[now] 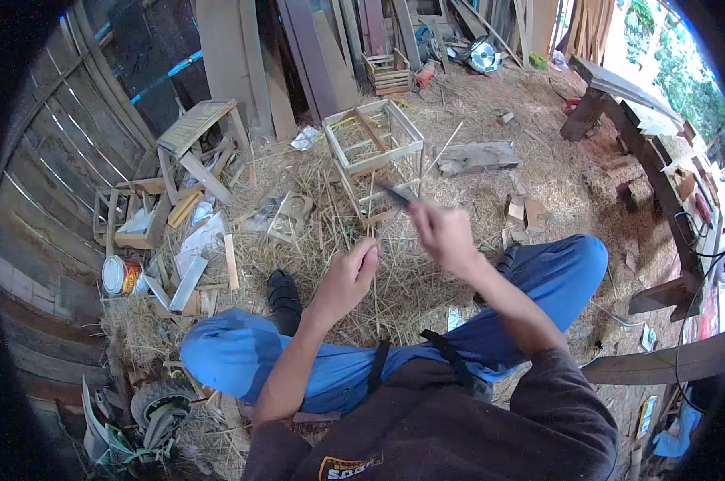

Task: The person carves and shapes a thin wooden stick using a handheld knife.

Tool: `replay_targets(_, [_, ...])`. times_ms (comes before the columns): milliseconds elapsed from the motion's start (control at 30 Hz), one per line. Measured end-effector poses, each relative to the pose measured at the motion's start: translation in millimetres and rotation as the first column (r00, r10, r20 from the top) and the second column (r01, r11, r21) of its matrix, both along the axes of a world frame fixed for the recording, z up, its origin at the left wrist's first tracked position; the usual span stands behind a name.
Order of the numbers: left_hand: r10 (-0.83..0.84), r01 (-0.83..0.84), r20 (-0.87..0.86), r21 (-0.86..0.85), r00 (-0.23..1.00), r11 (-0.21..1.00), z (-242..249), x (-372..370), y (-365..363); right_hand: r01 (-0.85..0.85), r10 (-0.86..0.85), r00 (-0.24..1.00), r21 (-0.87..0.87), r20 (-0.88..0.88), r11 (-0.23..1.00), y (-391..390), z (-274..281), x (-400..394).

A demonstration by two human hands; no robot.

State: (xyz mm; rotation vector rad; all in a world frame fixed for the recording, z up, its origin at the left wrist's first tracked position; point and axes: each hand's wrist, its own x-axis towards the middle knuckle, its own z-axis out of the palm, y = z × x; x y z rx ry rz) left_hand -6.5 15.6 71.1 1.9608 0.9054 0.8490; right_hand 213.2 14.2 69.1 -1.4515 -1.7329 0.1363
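Observation:
My left hand (348, 276) is closed around a thin pale stick (373, 289) that hangs down from my fingers, roughly upright above my lap. My right hand (444, 234) is raised a little higher and to the right, gripping a dark knife (397, 195) whose blade points up and to the left. The knife blade is apart from the stick. I sit with my knees spread in blue trousers (242, 353), one black shoe (283, 295) showing between them on the straw-strewn ground.
A small open wooden frame stool (373, 138) stands just ahead. A slatted stool (195, 127) and scrap wood lie at left, beside a tin can (120, 275). Planks lean on the back wall. A rough workbench (644, 136) runs along the right. Straw covers the floor.

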Motion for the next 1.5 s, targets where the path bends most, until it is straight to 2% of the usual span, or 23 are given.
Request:
replay_targets(67, [0.003, -0.003, -0.001, 0.042, 1.000, 0.999, 5, 4, -2, 0.110, -0.113, 0.979, -0.029, -0.168, 0.993, 12, 9, 23])
replay_targets(167, [0.024, -0.020, -0.031, 0.117, 0.999, 0.993, -2, 6, -1, 0.263, -0.262, 0.958, -0.012, -0.113, 0.965, 17, 15, 31])
replay_targets(267, [0.068, -0.063, -0.036, 0.123, 0.997, 0.990, -5, 7, 2, 0.044, -0.044, 0.999, 0.000, -0.017, 0.999, 9, -25, 6])
replay_targets(367, [0.105, -0.085, -0.100, 0.191, 0.989, 0.978, -14, 2, 9, -0.166, 0.176, 0.972, -0.080, 0.154, 0.983, -10, -16, -19])
replay_targets(467, [0.110, -0.098, -0.092, 0.123, 0.990, 0.988, -7, 3, 7, 0.000, 0.001, 1.000, -0.014, 0.013, 1.000, 9, -8, 4])
replay_targets(500, [0.104, -0.092, -0.085, 0.142, 0.991, 0.986, -6, 4, 5, 0.114, -0.132, 0.985, -0.149, -0.115, 0.982, 13, 4, 15])
replay_targets(600, [0.093, -0.082, -0.056, 0.180, 0.994, 0.980, -6, 5, 2, 0.249, -0.259, 0.954, -0.086, -0.151, 0.965, 20, 16, 29])
replay_targets(667, [0.074, -0.070, -0.016, 0.183, 0.997, 0.981, -10, 9, 2, 0.184, -0.190, 0.973, -0.057, -0.129, 0.981, 13, -7, 12])
replay_targets(733, [0.070, -0.063, -0.074, 0.087, 0.995, 0.994, -7, 4, -1, 0.073, -0.073, 0.983, -0.003, -0.169, 0.997, 8, -20, -7])
replay_targets(767, [0.066, -0.062, -0.107, 0.038, 0.992, 0.997, -6, 1, -1, 0.080, -0.082, 0.992, -0.026, -0.092, 0.996, 7, -21, -5])
replay_targets(867, [0.056, -0.049, -0.053, 0.118, 0.997, 0.992, -6, 4, 1, 0.090, -0.090, 0.993, -0.006, -0.080, 0.996, 10, -5, 11])
replay_targets(900, [0.052, -0.044, -0.053, 0.133, 0.997, 0.990, -6, 5, 1, 0.151, -0.156, 0.979, -0.048, -0.130, 0.987, 13, -1, 16])
replay_targets(1000, [0.054, -0.046, -0.052, 0.139, 0.997, 0.989, -5, 7, -2, 0.183, -0.192, 0.950, -0.059, -0.246, 0.981, 21, 8, 32])
replay_targets(1133, [0.045, -0.038, -0.093, 0.072, 0.995, 0.997, -7, 3, 0, 0.044, -0.075, 0.969, -0.131, -0.235, 0.990, 0, -16, -6])
replay_targets(1267, [0.071, -0.070, -0.008, 0.114, 0.997, 0.991, -4, 3, 0, 0.084, -0.094, 0.970, -0.055, -0.224, 0.995, 20, -12, 18])
replay_targets(1400, [0.039, -0.034, -0.045, 0.122, 0.998, 0.992, -3, 5, -1, 0.149, -0.146, 0.917, -0.021, -0.370, 0.989, 27, -7, 37])
replay_targets(1433, [0.044, -0.037, -0.053, 0.130, 0.998, 0.991, -2, 7, -2, 0.112, -0.161, 0.938, -0.169, -0.309, 0.979, 23, -16, 32])
replay_targets(1500, [0.052, -0.044, -0.064, 0.123, 0.997, 0.991, -2, 7, 1, -0.029, 0.021, 0.983, -0.045, -0.185, 0.999, 6, -29, 3])
